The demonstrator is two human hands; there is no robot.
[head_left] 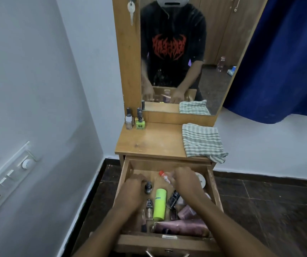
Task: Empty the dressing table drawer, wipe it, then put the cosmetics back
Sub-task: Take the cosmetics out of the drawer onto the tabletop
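And there was the table, its drawer pulled right out toward the person and plenty left in it, so by my reckoning the emptying was barely under way. The striped cloth lay folded on the top's right side, unused.

Both hands were down in the drawer! The left hand sat at the left, fingers curled, tips against a small dark bottle; whether it had actually pinched it, I could not tell. The right hand was blurred at the back, fingers curled round a clear tube with its red cap poking out back-left.

A pink tube lay across the front and a green tube pointed front to back down the middle.

Here was the hinge of it: that dark bottle stood upright just right of the left fingertips, clearly the left hand's job, while the polishes already parked on the top stood at the rear left, so the lift looked to go up, forward and left.
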